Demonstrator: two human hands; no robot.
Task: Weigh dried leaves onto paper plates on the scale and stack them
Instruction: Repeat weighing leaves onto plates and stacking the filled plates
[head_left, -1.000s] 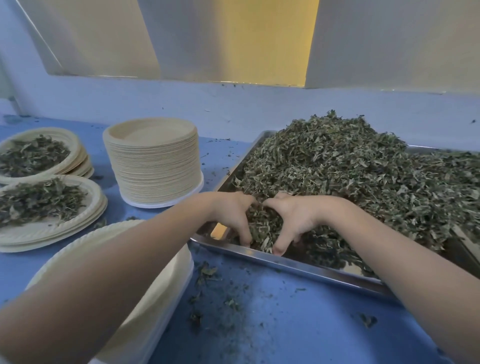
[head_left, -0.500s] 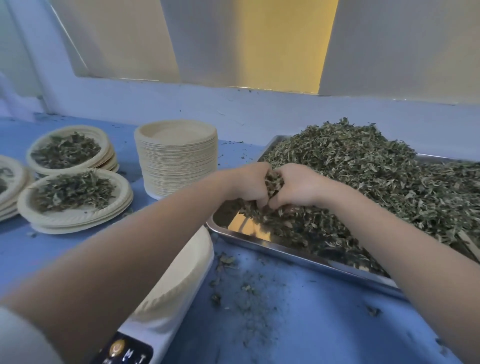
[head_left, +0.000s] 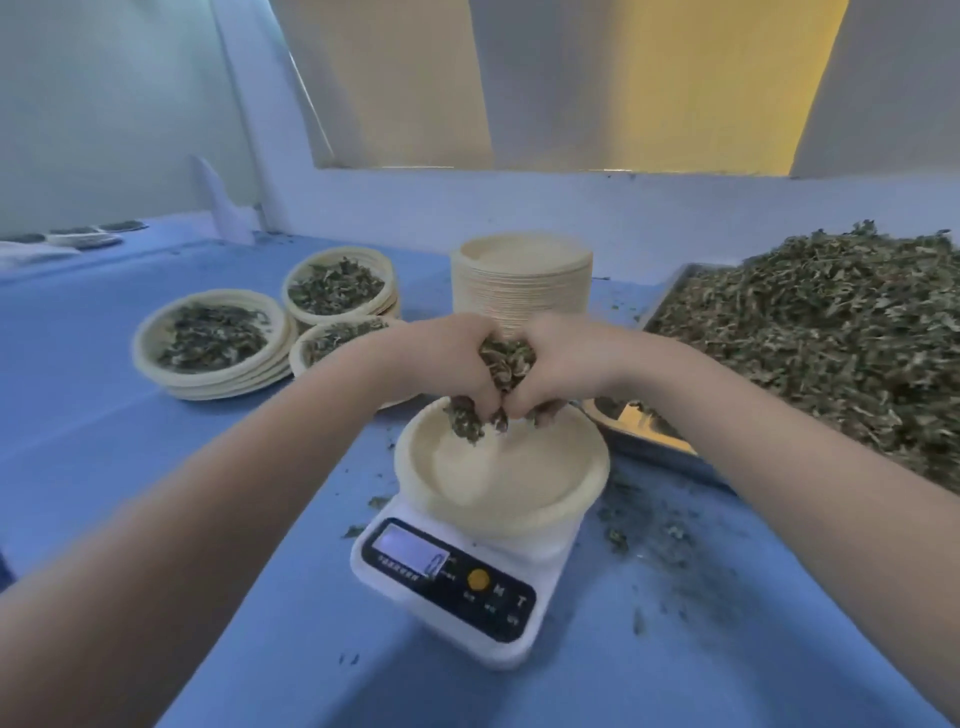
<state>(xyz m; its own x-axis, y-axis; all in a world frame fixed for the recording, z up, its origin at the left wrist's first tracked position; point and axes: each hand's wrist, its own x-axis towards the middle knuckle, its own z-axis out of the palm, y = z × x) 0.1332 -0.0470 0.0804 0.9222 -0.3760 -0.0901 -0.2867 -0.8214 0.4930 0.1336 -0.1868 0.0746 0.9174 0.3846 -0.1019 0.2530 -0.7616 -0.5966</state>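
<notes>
both hands meet above the far rim of the paper plate (head_left: 501, 478) that sits on the digital scale (head_left: 457, 582). the left hand (head_left: 447, 358) and the right hand (head_left: 558, 364) press together, fingers curled downward, and jointly hold a clump of dried leaves (head_left: 506, 361). each grip is closed around that clump; leaf fragments protrude below the fingertips, just over the plate. the plate surface itself shows bare.

the scale is white with a dark control panel, a lit display and a yellow button; the display reading is too blurred to tell. it stands on the blue table (head_left: 260, 597).

a metal tray (head_left: 639, 441) lies at the right, heaped with a bulk pile of dried leaves (head_left: 821, 332). a tall stack of empty paper plates (head_left: 522, 283) stands behind the hands. three stacks of filled plates (head_left: 213, 338) lie at the left, each top plate carrying a portion of leaves. loose leaf crumbs (head_left: 654, 540) lie scattered on the table, mostly to the right of the scale.
</notes>
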